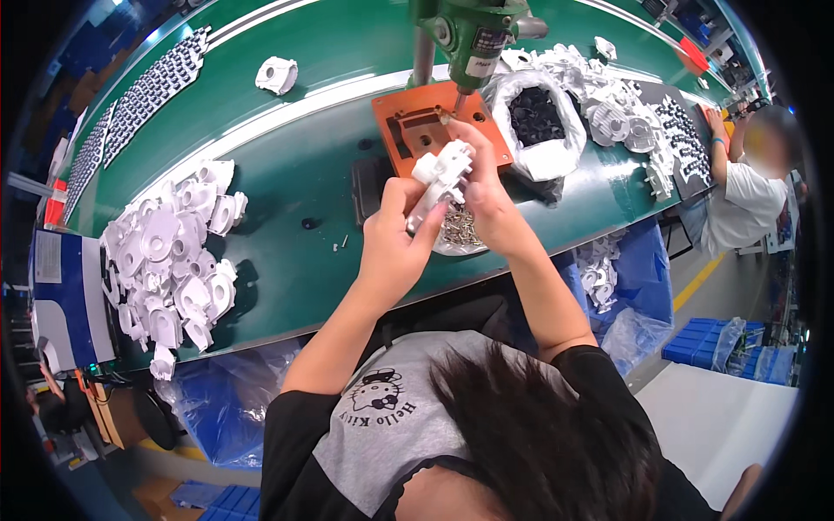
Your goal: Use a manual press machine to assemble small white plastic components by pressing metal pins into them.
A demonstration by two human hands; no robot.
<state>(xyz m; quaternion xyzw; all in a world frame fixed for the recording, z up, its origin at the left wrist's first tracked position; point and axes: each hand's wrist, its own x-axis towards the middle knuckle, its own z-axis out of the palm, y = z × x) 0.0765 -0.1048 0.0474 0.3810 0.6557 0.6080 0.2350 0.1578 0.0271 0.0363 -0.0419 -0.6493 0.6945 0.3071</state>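
Observation:
Above the front of the orange fixture block, I hold a white plastic part with knobs and raised sections, tilted between both hands. My left hand closes on its lower left side, thumb and fingers pinching it. My right hand grips the part's right side, its index finger reaching up in front of the block. The fingertip lies near a small brass-coloured bit whose kind I cannot make out. Over the block stands a green drill-press-like machine, its spindle pointing down. Below my hands sits a container of small metal screws, partly hidden.
Many white plastic parts are heaped at the left, more at the right. A white bag of black pieces stands beside the block. Blue bins hang below the table edge. Another person works at the far right.

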